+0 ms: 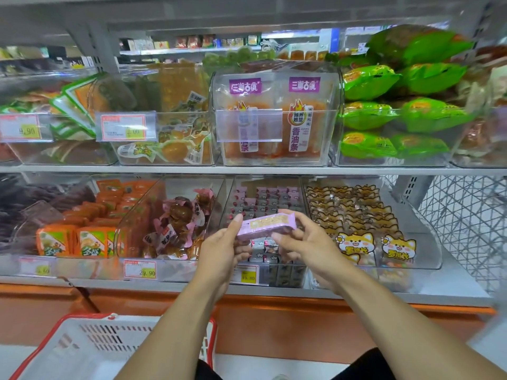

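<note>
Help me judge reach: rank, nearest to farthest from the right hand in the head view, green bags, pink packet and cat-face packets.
1. pink packet, held by the right hand.
2. cat-face packets, just right, lower shelf.
3. green bags, upper shelf, right.

**Glossy film, clear plastic, painted metal**

Between your left hand (222, 250) and right hand (310, 242), the pink packet (265, 225) is smooth plastic film with a soft sheen. Behind your hands, the bin (230, 196) is clear, glossy hard plastic. The shelf edge (274, 291) just below them looks like matt grey painted metal. Below your left hand, the basket (68, 349) is matt white perforated plastic.
</note>
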The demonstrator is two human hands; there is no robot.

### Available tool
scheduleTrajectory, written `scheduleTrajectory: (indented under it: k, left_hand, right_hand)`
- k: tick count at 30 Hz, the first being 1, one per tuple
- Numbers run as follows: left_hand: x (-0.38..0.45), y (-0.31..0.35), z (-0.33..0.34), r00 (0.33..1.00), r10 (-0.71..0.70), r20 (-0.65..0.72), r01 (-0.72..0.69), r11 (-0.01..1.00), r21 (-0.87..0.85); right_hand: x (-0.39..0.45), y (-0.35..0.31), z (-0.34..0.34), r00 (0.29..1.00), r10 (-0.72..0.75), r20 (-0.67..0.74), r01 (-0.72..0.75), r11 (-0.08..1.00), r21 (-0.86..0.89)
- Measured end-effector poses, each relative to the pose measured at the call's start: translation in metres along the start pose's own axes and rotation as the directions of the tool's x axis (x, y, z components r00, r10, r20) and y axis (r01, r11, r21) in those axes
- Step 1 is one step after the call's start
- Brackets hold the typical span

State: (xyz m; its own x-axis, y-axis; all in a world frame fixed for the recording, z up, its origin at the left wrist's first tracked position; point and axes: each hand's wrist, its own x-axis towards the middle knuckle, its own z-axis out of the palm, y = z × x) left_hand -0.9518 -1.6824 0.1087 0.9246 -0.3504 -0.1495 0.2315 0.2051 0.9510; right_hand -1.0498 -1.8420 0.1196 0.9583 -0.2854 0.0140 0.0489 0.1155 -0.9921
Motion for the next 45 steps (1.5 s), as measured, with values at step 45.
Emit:
scheduleTrajectory:
  k: [45]
  left_hand:
    - [0.007, 0.001, 0.006, 0.95, 0.282, -0.136, -0.227, 0.919, 0.324]
  right_hand:
    - [0.035, 0.002, 0.015, 0.907, -0.175, -0.383, 0.148, 0.984, -0.098]
